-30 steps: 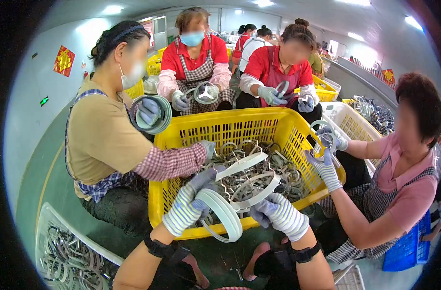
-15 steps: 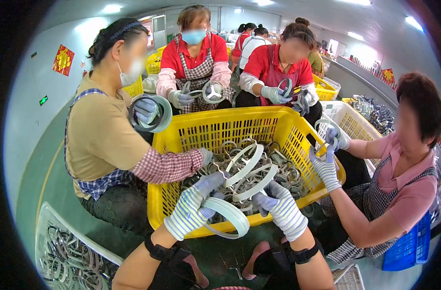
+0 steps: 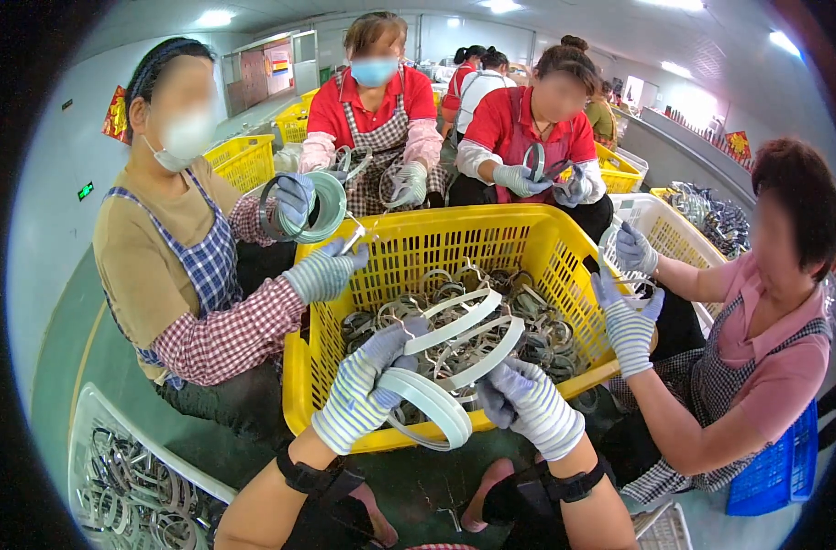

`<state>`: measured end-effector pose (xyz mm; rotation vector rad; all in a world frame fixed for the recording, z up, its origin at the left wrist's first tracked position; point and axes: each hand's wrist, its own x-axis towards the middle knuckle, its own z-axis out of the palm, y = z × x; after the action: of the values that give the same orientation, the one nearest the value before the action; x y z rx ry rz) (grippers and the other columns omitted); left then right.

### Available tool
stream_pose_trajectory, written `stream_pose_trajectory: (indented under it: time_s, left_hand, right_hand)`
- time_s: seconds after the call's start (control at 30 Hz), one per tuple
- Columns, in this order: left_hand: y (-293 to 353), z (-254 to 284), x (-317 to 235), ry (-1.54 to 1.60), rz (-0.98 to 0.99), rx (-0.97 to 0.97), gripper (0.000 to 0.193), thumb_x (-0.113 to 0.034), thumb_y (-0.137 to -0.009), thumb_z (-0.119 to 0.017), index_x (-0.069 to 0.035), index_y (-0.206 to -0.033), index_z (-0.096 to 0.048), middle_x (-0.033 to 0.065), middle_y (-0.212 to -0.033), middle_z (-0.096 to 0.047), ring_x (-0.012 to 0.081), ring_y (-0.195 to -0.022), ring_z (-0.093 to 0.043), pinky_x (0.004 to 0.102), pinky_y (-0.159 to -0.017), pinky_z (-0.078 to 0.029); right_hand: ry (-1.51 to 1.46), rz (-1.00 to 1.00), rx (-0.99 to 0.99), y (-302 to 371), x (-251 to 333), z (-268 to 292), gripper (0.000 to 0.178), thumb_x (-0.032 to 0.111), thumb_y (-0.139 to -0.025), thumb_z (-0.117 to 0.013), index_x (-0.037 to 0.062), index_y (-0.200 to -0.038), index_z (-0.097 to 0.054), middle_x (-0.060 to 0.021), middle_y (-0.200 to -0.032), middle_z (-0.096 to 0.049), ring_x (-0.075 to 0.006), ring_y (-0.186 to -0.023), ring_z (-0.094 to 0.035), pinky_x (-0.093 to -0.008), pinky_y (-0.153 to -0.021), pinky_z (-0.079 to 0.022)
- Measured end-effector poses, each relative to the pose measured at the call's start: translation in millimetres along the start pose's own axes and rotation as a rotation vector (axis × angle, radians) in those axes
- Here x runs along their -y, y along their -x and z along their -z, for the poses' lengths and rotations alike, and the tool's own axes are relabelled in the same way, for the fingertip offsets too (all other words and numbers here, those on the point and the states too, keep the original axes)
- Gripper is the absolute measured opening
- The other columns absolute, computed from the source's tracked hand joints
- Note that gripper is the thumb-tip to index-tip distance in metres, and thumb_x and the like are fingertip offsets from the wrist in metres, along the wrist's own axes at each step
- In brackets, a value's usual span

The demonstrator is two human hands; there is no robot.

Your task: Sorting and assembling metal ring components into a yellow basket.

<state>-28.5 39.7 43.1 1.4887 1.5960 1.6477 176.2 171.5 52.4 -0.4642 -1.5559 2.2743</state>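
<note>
Over the yellow basket (image 3: 296, 390), my left hand (image 3: 361, 390), in a striped glove, is closed round a stack of pale curved bands (image 3: 439, 403). A white curved band (image 3: 454, 323) with a thin wire end rises from its fingertips. My right hand (image 3: 535, 403), gloved too, pinches the near end of another white curved band (image 3: 491, 356), whose other end reaches toward my left hand. Whether these two bands are joined I cannot tell. Below them, a tangle of similar bands and metal parts (image 3: 537, 321) lies in the basket.
Co-workers sit round the basket: one at left (image 3: 175, 247) with looped bands, two opposite (image 3: 372, 119) (image 3: 528, 128), one at right (image 3: 757, 339). A white crate (image 3: 138, 426) of bands stands low left; a blue crate (image 3: 774, 467) and a white basket (image 3: 661, 215) are at right.
The left co-worker has sat back, drawing a hand from the basket with a small part. The white bands between my hands have shifted slightly left and tilted. The co-worker opposite has lowered one hand.
</note>
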Motion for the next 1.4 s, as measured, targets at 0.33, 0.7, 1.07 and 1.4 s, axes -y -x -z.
stream_pose_trajectory:
  time_s: [0.33, 0.7, 1.07, 1.4]
  left_hand:
    - [-5, -4, -11, -0.322, -0.369, -0.074, 0.04, -0.015, -0.087, -0.057, -0.004, -0.124, -0.051, 0.0159, -0.126, -0.052, 0.0281, -0.115, -0.053, 0.0345, -0.098, -0.04]
    - [-7, -3, -15, -0.151, -0.097, 0.051, 0.064, -0.044, -0.085, -0.057, -0.004, -0.132, -0.043, 0.0121, -0.128, -0.051, 0.0201, -0.11, -0.054, 0.0302, -0.094, -0.041]
    - [-4, -12, -7, -0.169, -0.026, 0.091, 0.05, -0.015, -0.074, -0.051, -0.003, -0.123, -0.052, 0.014, -0.106, -0.06, 0.0216, -0.091, -0.06, 0.0306, -0.085, -0.046]
    - [-5, -7, -11, -0.419, -0.207, 0.205, 0.044, -0.016, -0.077, -0.056, -0.005, -0.119, -0.056, 0.0163, -0.111, -0.059, 0.0295, -0.099, -0.06, 0.0342, -0.085, -0.048]
  right_hand:
    - [0.158, 0.166, -0.2, -8, 1, -9, 0.029, 0.033, -0.089, -0.059, 0.0044, -0.091, -0.057, 0.0006, -0.065, -0.054, -0.0059, -0.049, -0.047, -0.0192, -0.043, -0.035]
    - [-0.167, -0.013, -0.097, -7, 9, -5, 0.031, 0.037, -0.088, -0.061, 0.0065, -0.087, -0.056, 0.0008, -0.06, -0.049, -0.0068, -0.045, -0.04, -0.021, -0.042, -0.031]
    - [0.161, 0.177, -0.144, -9, -12, -5, 0.034, 0.029, -0.081, -0.069, 0.0068, -0.105, -0.061, -0.0007, -0.079, -0.06, -0.0094, -0.05, -0.051, -0.0214, -0.043, -0.039]
    - [0.232, 0.032, -0.041, -6, -28, 18, 0.035, 0.027, -0.084, -0.063, 0.009, -0.113, -0.057, -0.0051, -0.102, -0.062, -0.0163, -0.093, -0.059, -0.0303, -0.076, -0.05]
